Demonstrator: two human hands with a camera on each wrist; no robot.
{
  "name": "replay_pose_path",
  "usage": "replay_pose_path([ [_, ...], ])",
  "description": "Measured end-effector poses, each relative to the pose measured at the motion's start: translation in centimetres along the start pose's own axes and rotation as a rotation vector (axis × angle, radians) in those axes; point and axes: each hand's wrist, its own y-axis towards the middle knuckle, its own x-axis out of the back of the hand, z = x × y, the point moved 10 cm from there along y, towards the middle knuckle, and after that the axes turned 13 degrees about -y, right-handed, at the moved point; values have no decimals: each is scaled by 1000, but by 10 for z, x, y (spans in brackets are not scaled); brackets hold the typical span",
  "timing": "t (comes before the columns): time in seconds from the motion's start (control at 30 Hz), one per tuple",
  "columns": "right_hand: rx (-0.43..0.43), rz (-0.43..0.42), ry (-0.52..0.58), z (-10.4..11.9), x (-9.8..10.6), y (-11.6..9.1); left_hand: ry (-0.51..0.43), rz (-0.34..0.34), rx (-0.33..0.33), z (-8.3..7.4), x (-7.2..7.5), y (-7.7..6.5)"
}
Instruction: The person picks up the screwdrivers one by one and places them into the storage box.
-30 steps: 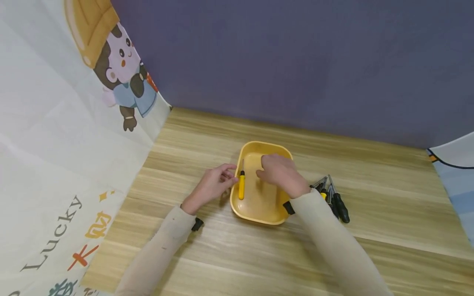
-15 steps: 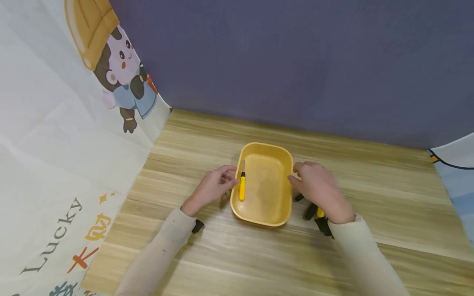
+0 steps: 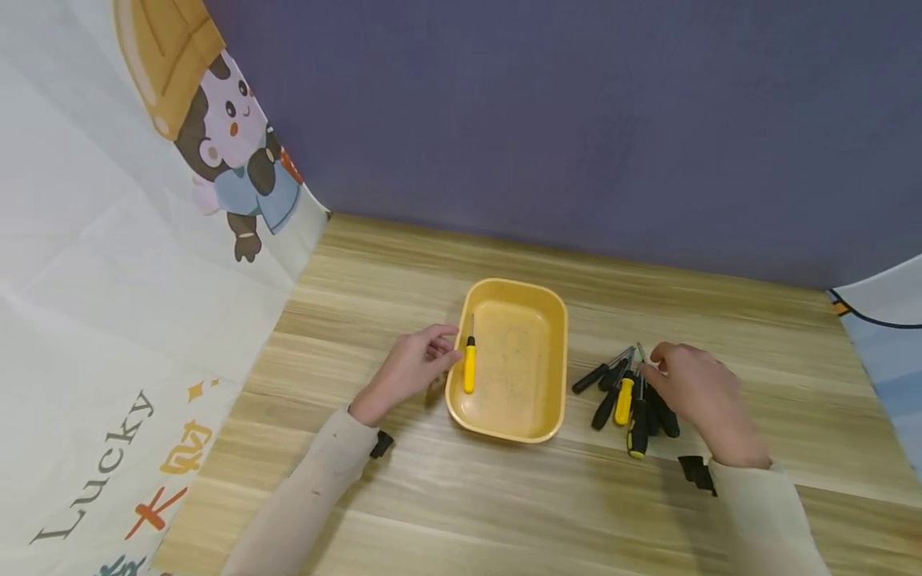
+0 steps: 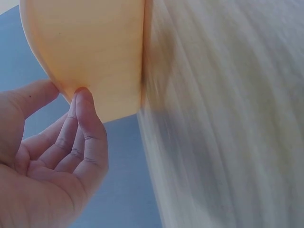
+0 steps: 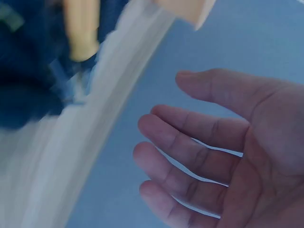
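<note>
My left hand (image 3: 414, 364) is at the left side of a yellow plastic tray (image 3: 515, 428). In the left wrist view its thumb lies on the rim and a fingertip against the outer wall (image 4: 104, 47), pinching the edge. Inside the tray, along its left wall, lies a small screwdriver (image 3: 470, 368) with a yellow handle. Relaxed and holding nothing, my right hand (image 3: 699, 392) hovers at the right of a heap of screwdrivers (image 3: 623, 402). Their handles are mostly black, with some yellow, and their shafts meet near the fingertips. The right wrist view shows the heap blurred.
The wood-grain table (image 3: 374, 272) carries the tray and, to its right, the heap. A dark blue-grey panel (image 3: 576, 120) rises behind the table. On the left hangs a white printed sheet (image 3: 108, 280) with a cartoon figure and lettering.
My right hand has moved from over the tray rightward to the far side of the screwdriver heap, which it no longer covers. The left hand has stayed at the tray's edge.
</note>
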Motion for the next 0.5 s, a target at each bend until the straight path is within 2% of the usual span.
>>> replay_pose_path([
  [0.13, -32, 44, -8, -22, -17, -3, -6, 4, 3, 1, -1, 0],
  [0.23, -48, 110, 15, -34, -33, -5, -12, 7, 1, 1, -1, 0],
  [0.37, -64, 176, 41, -42, -49, -6, -13, 6, 5, 2, -2, 0],
  [0.5, -77, 180, 47, -44, -56, -5, -15, 1, 14, 3, -1, 1],
])
